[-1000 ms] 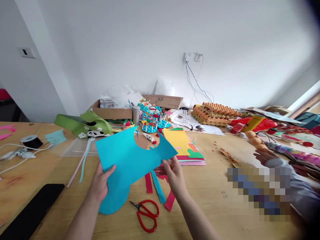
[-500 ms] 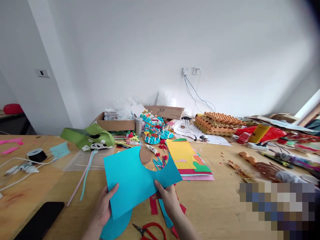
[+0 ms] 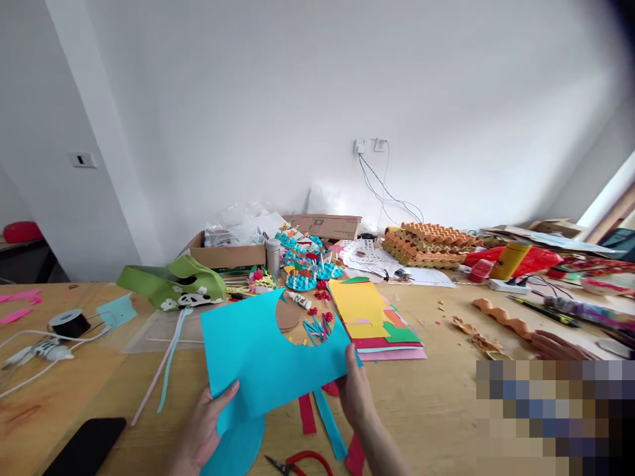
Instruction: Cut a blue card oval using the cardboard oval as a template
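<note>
A blue sheet point(image 3: 258, 357) with a round cut-out in its upper edge is held up above the wooden table. My left hand point(image 3: 206, 423) grips its lower left edge, thumb on top. At the right end, my right hand point(image 3: 354, 390) pinches the sheet near its corner. Below the sheet lies a rounded blue piece point(image 3: 241, 446), partly hidden by it and my left hand. Red-handled scissors point(image 3: 310, 456) rest at the near edge of the view. Red strips point(image 3: 307, 413) and a blue strip point(image 3: 330, 426) lie beside them.
Stacked coloured sheets point(image 3: 360, 307) lie behind my right hand. A green felt bag point(image 3: 173, 281), a black phone point(image 3: 86, 446) and a wire spool point(image 3: 69, 322) are at the left. Another person's hand point(image 3: 560, 347) is at the right, near egg-carton pieces point(image 3: 503, 317).
My right hand has moved right along the sheet's lower edge to its corner. The sheet is tilted less. The other person's hand has shifted slightly and a carton strip shows more fully.
</note>
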The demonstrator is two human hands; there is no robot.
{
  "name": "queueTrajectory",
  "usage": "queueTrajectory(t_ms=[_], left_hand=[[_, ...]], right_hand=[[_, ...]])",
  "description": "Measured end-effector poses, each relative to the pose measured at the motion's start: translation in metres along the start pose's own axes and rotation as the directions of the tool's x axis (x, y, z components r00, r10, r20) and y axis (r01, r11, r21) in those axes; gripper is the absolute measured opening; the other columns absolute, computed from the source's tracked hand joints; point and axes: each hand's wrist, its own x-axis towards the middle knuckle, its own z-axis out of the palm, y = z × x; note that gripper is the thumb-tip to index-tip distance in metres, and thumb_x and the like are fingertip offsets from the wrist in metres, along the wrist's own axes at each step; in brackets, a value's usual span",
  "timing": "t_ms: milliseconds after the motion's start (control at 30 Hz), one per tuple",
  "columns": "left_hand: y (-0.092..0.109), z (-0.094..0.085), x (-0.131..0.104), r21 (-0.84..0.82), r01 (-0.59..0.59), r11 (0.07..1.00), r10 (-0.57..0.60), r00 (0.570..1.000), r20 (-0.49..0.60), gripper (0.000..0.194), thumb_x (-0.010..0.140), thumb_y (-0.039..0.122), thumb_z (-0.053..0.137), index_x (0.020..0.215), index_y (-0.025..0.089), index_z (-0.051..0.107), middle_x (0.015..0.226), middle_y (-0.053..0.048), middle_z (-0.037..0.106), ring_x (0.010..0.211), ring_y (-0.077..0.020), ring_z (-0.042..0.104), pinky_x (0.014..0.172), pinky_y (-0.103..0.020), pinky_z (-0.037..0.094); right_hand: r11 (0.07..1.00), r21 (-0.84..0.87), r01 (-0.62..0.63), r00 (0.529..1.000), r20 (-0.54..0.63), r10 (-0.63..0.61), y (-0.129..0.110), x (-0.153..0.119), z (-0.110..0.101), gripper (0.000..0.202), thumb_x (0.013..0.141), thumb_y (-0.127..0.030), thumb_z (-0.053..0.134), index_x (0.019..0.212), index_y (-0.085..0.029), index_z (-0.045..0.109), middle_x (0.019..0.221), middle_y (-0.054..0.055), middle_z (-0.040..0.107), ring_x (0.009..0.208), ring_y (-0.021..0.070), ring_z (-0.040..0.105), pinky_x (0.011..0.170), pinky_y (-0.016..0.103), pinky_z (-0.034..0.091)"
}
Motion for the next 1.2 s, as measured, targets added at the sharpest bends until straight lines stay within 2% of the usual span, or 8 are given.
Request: queueTrajectory(t_ms=[167, 300, 467, 633, 867, 933, 1033, 1200], left_hand=[[0.004, -0.006, -0.001, -0.049, 0.081, 0.996, -0.079, 0.996, 0.035, 0.083, 0.052, 0.022, 0.086, 0.130, 0.022, 0.055, 0.100, -0.009, 0.075, 0.114, -0.0387, 0.059, 0.095, -0.055, 0.049], [0.004, -0.010, -0.004, 0.002, 0.112, 0.994, -0.112, 0.991, 0.068, 0.091, 0.051, 0.025, 0.087, 0.134, 0.023, 0.051, 0.098, -0.009, 0.076, 0.108, -0.0393, 0.062, 0.091, -0.056, 0.051], [0.002, -0.011, -0.006, 0.025, 0.174, 0.984, -0.176, 0.977, 0.121, 0.100, 0.050, 0.021, 0.088, 0.139, 0.028, 0.043, 0.096, -0.007, 0.076, 0.095, -0.0382, 0.068, 0.083, -0.054, 0.057], [0.005, -0.011, -0.008, 0.005, 0.179, 0.984, -0.178, 0.977, 0.115, 0.112, 0.045, 0.021, 0.091, 0.143, 0.028, 0.037, 0.101, -0.007, 0.075, 0.099, -0.0382, 0.066, 0.086, -0.051, 0.056], [0.006, -0.015, -0.011, 0.065, 0.179, 0.982, -0.188, 0.968, 0.163, 0.104, 0.053, 0.024, 0.087, 0.143, 0.026, 0.036, 0.105, -0.010, 0.073, 0.099, -0.0385, 0.066, 0.086, -0.053, 0.055], [0.005, -0.018, -0.010, 0.082, 0.181, 0.980, -0.193, 0.963, 0.188, 0.101, 0.053, 0.025, 0.087, 0.142, 0.023, 0.040, 0.102, -0.012, 0.074, 0.099, -0.0392, 0.066, 0.087, -0.054, 0.054], [0.007, -0.022, -0.008, 0.067, 0.203, 0.977, -0.212, 0.960, 0.182, 0.100, 0.047, 0.023, 0.090, 0.137, 0.022, 0.047, 0.098, -0.011, 0.075, 0.100, -0.0405, 0.065, 0.088, -0.055, 0.054], [0.013, -0.019, -0.008, -0.020, 0.166, 0.986, -0.164, 0.983, 0.080, 0.101, 0.040, 0.014, 0.089, 0.133, 0.026, 0.052, 0.095, -0.007, 0.076, 0.101, -0.0407, 0.064, 0.087, -0.054, 0.055]], right_hand=[[0.988, 0.098, 0.121, 0.989, 0.071, -0.128, -0.075, 0.046, -0.016, 0.063, 0.070, -0.078, 0.053, 0.085, -0.020, 0.071, 0.084, 0.008, 0.072, 0.083, 0.0215, 0.067, 0.078, 0.034, 0.052], [0.886, -0.273, 0.375, 0.916, 0.254, -0.310, -0.107, 0.058, -0.004, 0.046, 0.074, -0.059, 0.066, 0.104, -0.024, 0.068, 0.112, 0.007, 0.068, 0.106, 0.0223, 0.061, 0.092, 0.036, 0.046], [0.363, -0.625, 0.691, 0.707, 0.688, -0.163, -0.097, 0.055, 0.038, 0.056, 0.081, -0.039, 0.067, 0.132, -0.021, 0.050, 0.130, 0.010, 0.057, 0.120, 0.0228, 0.051, 0.098, 0.037, 0.041], [-0.140, -0.658, 0.740, 0.655, 0.752, -0.071, -0.096, 0.068, 0.058, 0.025, 0.096, -0.023, 0.044, 0.087, -0.014, 0.066, 0.089, 0.008, 0.067, 0.093, 0.0190, 0.057, 0.088, 0.033, 0.042], [-0.607, -0.407, 0.683, 0.522, 0.852, 0.017, -0.140, 0.069, 0.047, 0.025, 0.090, -0.008, 0.043, 0.092, -0.017, 0.066, 0.093, 0.009, 0.065, 0.111, 0.0254, 0.046, 0.108, 0.049, 0.019], [-0.573, -0.481, 0.663, 0.545, 0.836, -0.071, -0.152, 0.068, 0.041, 0.025, 0.091, -0.010, 0.043, 0.090, -0.017, 0.067, 0.093, 0.009, 0.066, 0.113, 0.0257, 0.046, 0.107, 0.048, 0.022], [-0.271, -0.728, 0.629, 0.693, 0.684, -0.229, -0.160, 0.065, 0.028, 0.025, 0.093, -0.018, 0.045, 0.086, -0.017, 0.068, 0.091, 0.008, 0.069, 0.101, 0.0238, 0.055, 0.096, 0.041, 0.036], [0.138, -0.872, 0.470, 0.880, 0.476, 0.010, -0.146, 0.052, 0.000, 0.029, 0.090, -0.025, 0.045, 0.079, -0.015, 0.070, 0.072, 0.004, 0.072, 0.065, 0.0154, 0.064, 0.064, 0.024, 0.045]])
